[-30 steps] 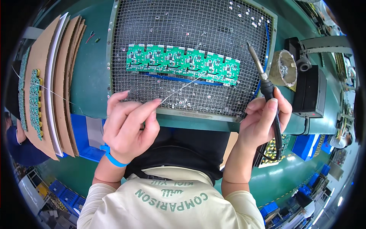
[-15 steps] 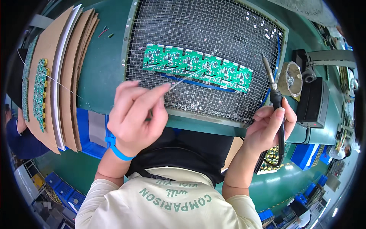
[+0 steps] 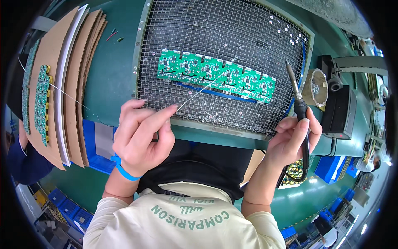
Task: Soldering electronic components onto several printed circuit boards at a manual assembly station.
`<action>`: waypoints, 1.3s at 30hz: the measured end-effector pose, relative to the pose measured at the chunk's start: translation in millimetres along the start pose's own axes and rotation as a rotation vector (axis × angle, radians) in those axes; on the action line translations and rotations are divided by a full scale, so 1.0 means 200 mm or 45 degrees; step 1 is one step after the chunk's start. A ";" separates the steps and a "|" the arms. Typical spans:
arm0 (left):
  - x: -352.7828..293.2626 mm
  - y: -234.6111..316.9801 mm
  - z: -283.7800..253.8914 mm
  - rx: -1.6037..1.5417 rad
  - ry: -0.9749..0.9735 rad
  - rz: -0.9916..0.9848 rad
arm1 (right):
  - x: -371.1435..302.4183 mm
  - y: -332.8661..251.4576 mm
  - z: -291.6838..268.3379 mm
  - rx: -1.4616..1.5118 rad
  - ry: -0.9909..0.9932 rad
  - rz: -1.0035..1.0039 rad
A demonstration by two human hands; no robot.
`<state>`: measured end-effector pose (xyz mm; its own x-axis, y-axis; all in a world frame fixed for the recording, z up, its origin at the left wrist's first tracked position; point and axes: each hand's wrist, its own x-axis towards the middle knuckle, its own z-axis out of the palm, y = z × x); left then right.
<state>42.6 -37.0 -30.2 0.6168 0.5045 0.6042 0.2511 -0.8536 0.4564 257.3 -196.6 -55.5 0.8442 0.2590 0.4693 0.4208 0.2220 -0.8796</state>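
My left hand [image 3: 143, 139] pinches a thin strand of solder wire [image 3: 198, 93] between thumb and forefinger. The wire's far end reaches over a row of joined green circuit boards [image 3: 213, 71], near its middle; whether it touches them I cannot tell. Those boards lie on a metal mesh tray [image 3: 174, 99] in front of me. In my right hand [image 3: 292, 135] is a soldering iron [image 3: 299, 103], gripped by its black handle. Its metal tip points up and away, to the right of the boards and apart from them.
Cardboard sheets [image 3: 76, 83] stand at the left beside more green boards [image 3: 42, 103]. A round holder with bits of metal [image 3: 317, 88] and a black box [image 3: 342, 110] sit on the right. White specks [image 3: 292, 37] dot the tray's far right corner. A blue bin [image 3: 97, 143] is at lower left.
My left hand has drawn back toward me and slightly left, and more of the solder wire shows. The right hand and the iron have hardly moved.
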 end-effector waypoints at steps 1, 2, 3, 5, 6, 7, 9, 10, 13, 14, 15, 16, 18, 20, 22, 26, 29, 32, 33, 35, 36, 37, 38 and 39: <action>0.00 0.00 0.00 0.005 -0.003 -0.008 | 0.00 0.00 0.00 -0.001 0.001 0.000; 0.00 0.00 -0.01 0.004 -0.004 -0.007 | 0.00 0.00 0.00 -0.004 -0.001 -0.004; 0.00 0.00 -0.01 -0.007 0.009 -0.006 | 0.00 0.00 0.00 -0.007 -0.003 -0.007; 0.00 0.00 -0.01 -0.027 0.034 -0.006 | 0.00 0.00 0.00 -0.009 -0.006 -0.011; 0.00 0.00 -0.01 -0.026 0.035 -0.006 | 0.00 0.00 0.00 -0.011 0.002 -0.006; 0.00 0.01 0.00 -0.047 0.013 0.009 | 0.00 0.00 0.01 -0.012 0.009 -0.002; 0.01 0.03 0.02 -0.088 -0.029 0.039 | 0.00 0.00 0.01 -0.011 0.014 0.001; 0.01 0.03 0.03 -0.086 -0.027 0.039 | 0.00 0.00 0.01 -0.009 0.012 0.000; 0.02 0.02 0.05 -0.105 -0.041 0.067 | 0.00 0.00 0.00 -0.003 0.005 -0.002; 0.02 0.01 0.05 -0.101 -0.039 0.066 | 0.00 0.00 0.01 -0.005 0.002 0.000; 0.03 0.00 0.05 -0.084 -0.017 0.059 | 0.00 -0.01 0.01 -0.009 0.001 0.002; 0.03 -0.01 0.05 -0.066 0.006 0.053 | 0.00 -0.01 0.01 -0.013 -0.001 0.003; 0.03 -0.01 0.05 -0.046 0.029 0.045 | 0.00 0.00 0.00 0.011 0.009 0.011; 0.03 -0.01 0.03 -0.044 0.013 0.038 | 0.00 0.00 0.00 0.059 0.033 0.029; 0.02 0.00 0.02 -0.034 0.004 0.032 | 0.00 0.01 -0.01 0.067 0.013 0.019; 0.00 0.01 -0.01 -0.067 -0.051 0.027 | 0.00 0.01 -0.01 0.046 -0.011 -0.009; -0.02 -0.04 -0.04 0.018 0.008 0.004 | 0.00 0.01 0.00 -0.020 0.016 -0.018; -0.02 -0.07 -0.08 0.037 0.046 -0.046 | 0.00 0.01 0.00 -0.029 -0.004 -0.027; -0.01 -0.08 -0.08 0.046 0.064 -0.069 | 0.00 0.01 0.00 -0.031 -0.006 -0.028; -0.01 -0.08 -0.08 0.040 0.069 -0.062 | 0.00 0.01 0.00 -0.037 0.010 -0.032; 0.00 -0.09 -0.07 0.036 0.073 -0.054 | 0.00 0.01 0.01 -0.040 0.018 -0.034; 0.00 -0.09 -0.07 0.032 0.077 -0.045 | 0.00 0.01 0.01 -0.043 0.017 -0.036; 0.00 -0.09 -0.06 0.029 0.078 -0.046 | 0.00 0.01 0.01 -0.037 0.013 -0.038; 0.01 -0.09 -0.05 0.018 0.073 -0.030 | 0.00 0.01 0.01 -0.031 0.010 -0.039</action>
<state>31.1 -18.7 -30.5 0.5672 0.5306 0.6299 0.2759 -0.8430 0.4617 257.4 -195.1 -57.3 0.8332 0.2453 0.4956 0.4546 0.2067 -0.8664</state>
